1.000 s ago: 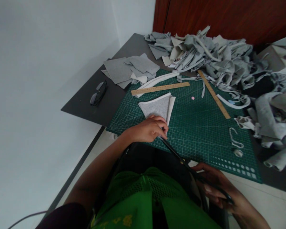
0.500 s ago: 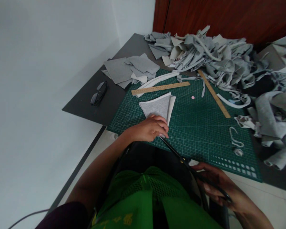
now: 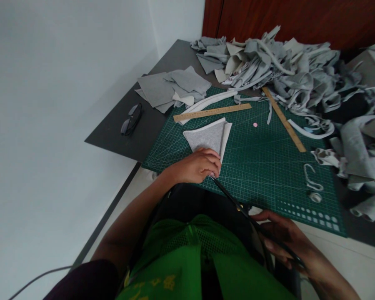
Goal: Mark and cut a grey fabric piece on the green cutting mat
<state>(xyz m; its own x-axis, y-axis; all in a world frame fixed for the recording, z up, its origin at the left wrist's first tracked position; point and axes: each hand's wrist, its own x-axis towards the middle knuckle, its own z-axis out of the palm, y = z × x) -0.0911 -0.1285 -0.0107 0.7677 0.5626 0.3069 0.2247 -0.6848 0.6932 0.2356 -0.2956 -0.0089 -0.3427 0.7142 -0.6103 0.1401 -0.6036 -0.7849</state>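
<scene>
Right hand [image 3: 284, 241] grip on scissors [image 3: 237, 204], left hand [image 3: 196, 166] pinning grey fabric [image 3: 208, 136]

You have a dark grey table [image 3: 171, 60] carrying a green cutting mat [image 3: 262, 166] at centre, sunglasses [image 3: 131, 119] at left, flat grey fabric pieces [image 3: 171, 85] beside them, and a scrap heap [image 3: 287, 71] across the upper right.

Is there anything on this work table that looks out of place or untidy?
Yes. A big tangled heap of grey fabric offcuts spills onto the green cutting mat and covers the far end of the slanted wooden ruler. A pair of glasses lies alone near the table's edge.
</scene>
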